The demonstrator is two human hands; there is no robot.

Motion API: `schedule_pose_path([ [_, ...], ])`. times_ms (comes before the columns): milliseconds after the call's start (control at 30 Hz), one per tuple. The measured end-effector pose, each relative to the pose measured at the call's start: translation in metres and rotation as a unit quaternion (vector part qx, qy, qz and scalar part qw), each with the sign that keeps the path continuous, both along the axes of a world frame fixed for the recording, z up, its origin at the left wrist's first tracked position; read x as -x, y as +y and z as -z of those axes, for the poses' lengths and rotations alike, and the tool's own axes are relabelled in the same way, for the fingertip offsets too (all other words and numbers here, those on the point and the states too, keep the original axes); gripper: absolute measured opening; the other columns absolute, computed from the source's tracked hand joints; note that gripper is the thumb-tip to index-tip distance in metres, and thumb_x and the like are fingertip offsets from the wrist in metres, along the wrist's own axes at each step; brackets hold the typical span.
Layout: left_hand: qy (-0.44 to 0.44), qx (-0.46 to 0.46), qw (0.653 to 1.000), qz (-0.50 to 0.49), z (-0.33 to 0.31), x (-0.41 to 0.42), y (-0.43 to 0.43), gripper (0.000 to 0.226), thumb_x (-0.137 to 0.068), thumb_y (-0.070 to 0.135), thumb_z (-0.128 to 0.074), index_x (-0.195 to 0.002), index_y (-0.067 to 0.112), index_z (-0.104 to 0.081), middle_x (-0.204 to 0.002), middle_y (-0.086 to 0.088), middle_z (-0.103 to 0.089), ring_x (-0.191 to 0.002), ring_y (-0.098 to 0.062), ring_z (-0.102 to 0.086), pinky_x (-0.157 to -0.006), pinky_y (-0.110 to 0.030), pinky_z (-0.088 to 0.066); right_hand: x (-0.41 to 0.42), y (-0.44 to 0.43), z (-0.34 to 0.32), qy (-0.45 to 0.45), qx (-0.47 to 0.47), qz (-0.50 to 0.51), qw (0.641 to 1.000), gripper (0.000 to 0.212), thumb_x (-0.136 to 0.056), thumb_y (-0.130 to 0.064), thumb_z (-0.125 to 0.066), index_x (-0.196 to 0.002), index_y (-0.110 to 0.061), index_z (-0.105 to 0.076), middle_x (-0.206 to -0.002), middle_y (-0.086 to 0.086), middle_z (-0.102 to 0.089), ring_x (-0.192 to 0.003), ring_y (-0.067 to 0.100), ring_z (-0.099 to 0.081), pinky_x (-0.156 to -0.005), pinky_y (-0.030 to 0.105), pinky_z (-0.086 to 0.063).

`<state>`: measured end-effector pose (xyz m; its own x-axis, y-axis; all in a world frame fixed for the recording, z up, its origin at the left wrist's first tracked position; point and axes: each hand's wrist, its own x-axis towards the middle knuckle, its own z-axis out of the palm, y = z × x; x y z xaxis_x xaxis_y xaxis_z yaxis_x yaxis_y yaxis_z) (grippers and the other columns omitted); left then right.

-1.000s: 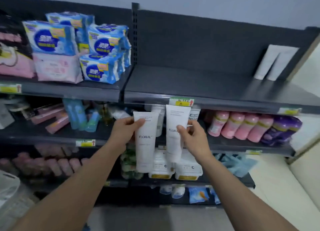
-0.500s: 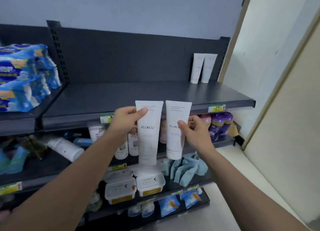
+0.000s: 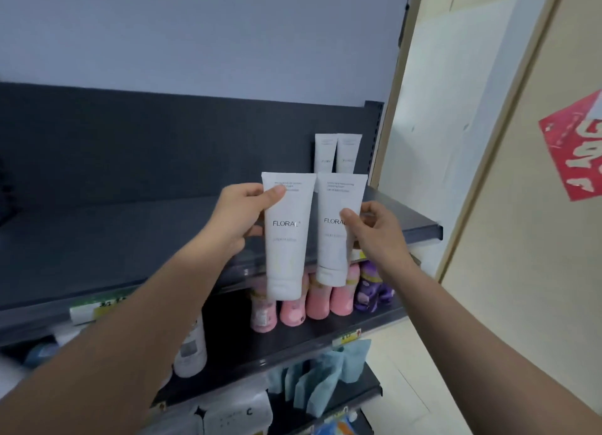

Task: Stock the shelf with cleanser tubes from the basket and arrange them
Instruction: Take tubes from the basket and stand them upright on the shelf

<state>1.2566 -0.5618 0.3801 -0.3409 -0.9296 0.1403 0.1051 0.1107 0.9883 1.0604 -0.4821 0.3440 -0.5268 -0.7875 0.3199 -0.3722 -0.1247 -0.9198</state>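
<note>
The left grip [image 3: 241, 216] pinches the left tube [image 3: 286, 239] near its flat top end, thumb on the front and fingers curled behind, so most of the white body hangs below it, cap down. The right grip [image 3: 374, 232] pinches the right tube [image 3: 335, 239] at mid-height by its right edge, cap down too. Both tubes are upright and close together, in the air before the top shelf [image 3: 130, 232], where two shelved tubes [image 3: 337, 153] stand at the back right, above pink bottles [image 3: 319, 301].
</note>
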Motion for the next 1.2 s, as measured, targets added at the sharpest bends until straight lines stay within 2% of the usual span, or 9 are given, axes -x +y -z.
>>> schedule_pose_path([
  [133,-0.001,0.001,1.0,0.007,-0.014,0.031,-0.033,0.019,-0.087,0.023,-0.069,-0.095,0.006,-0.072,-0.092,-0.008,-0.075,-0.078,-0.021,-0.068,-0.078,-0.045,-0.059,0.028,-0.032,-0.015,-0.004,0.012,0.01,1.0,0.017,-0.084,-0.036,-0.068,-0.086,-0.022,-0.059,-0.095,0.008,-0.071,-0.091,0.028,-0.068,-0.084,0.053,-0.054],
  [367,-0.004,0.003,1.0,0.003,-0.027,0.074,-0.072,0.022,-0.086,0.023,-0.07,-0.097,0.004,-0.071,-0.091,-0.007,-0.075,-0.077,-0.02,-0.07,-0.07,-0.039,-0.06,0.075,-0.076,-0.02,-0.026,0.01,0.022,0.999,0.029,-0.076,-0.046,-0.067,-0.09,-0.022,-0.059,-0.097,0.006,-0.07,-0.091,0.028,-0.068,-0.083,0.053,-0.055],
  [567,-0.004,0.005,1.0,-0.021,-0.033,0.108,-0.093,0.023,-0.087,0.021,-0.07,-0.099,0.002,-0.069,-0.092,-0.008,-0.075,-0.078,-0.019,-0.071,-0.074,-0.041,-0.06,0.118,-0.11,-0.018,-0.017,-0.004,0.028,0.999,0.016,-0.087,-0.037,-0.065,-0.088,-0.024,-0.055,-0.098,0.005,-0.069,-0.092,0.026,-0.067,-0.084,0.052,-0.055],
  [700,-0.009,0.017,0.999,-0.048,-0.032,0.133,-0.109,0.018,-0.087,0.021,-0.07,-0.096,0.005,-0.069,-0.089,-0.005,-0.075,-0.068,-0.013,-0.07,-0.061,-0.03,-0.06,0.148,-0.136,-0.019,-0.017,-0.001,0.018,1.0,0.014,-0.086,-0.034,-0.065,-0.086,-0.023,-0.056,-0.094,0.007,-0.069,-0.089,0.028,-0.068,-0.084,0.053,-0.055],
  [867,0.004,0.021,0.996,-0.089,-0.03,0.169,-0.131,0.018,-0.088,0.018,-0.069,-0.098,0.004,-0.07,-0.09,-0.007,-0.074,-0.069,-0.014,-0.07,-0.054,-0.026,-0.057,0.186,-0.169,-0.021,-0.011,-0.009,-0.004,1.0,0.012,-0.087,-0.028,-0.066,-0.084,-0.021,-0.057,-0.092,0.011,-0.069,-0.089,0.03,-0.068,-0.084,0.052,-0.055],
  [1033,0.003,0.034,0.99,-0.136,-0.028,0.202,-0.151,0.014,-0.087,0.019,-0.07,-0.093,0.006,-0.071,-0.092,-0.011,-0.073,-0.077,-0.021,-0.068,-0.074,-0.04,-0.057,0.221,-0.2,-0.023,0.047,-0.036,-0.016,0.998,0.014,-0.087,-0.035,-0.064,-0.083,-0.026,-0.054,-0.087,0.0,-0.067,-0.086,0.022,-0.066,-0.082,0.042,-0.054],
  [1133,0.015,0.032,0.987,-0.159,-0.025,0.221,-0.16,0.014,-0.086,0.017,-0.07,-0.092,0.004,-0.07,-0.093,-0.014,-0.071,-0.077,-0.022,-0.067,-0.078,-0.045,-0.057,0.237,-0.212,-0.024,0.052,-0.037,-0.045,0.997,0.013,-0.09,-0.032,-0.062,-0.094,-0.021,-0.055,-0.089,-0.001,-0.065,-0.081,0.014,-0.062,-0.069,0.029,-0.046],
  [1200,0.014,0.032,0.984,-0.175,-0.02,0.232,-0.165,0.01,-0.085,0.017,-0.072,-0.088,0.007,-0.071,-0.09,-0.013,-0.07,-0.077,-0.022,-0.066,-0.081,-0.05,-0.055,0.245,-0.221,-0.022,0.046,-0.034,-0.063,0.996,0.011,-0.091,-0.028,-0.061,-0.092,-0.02,-0.054,-0.086,-0.001,-0.064,-0.077,0.013,-0.06,-0.065,0.027,-0.043],
])
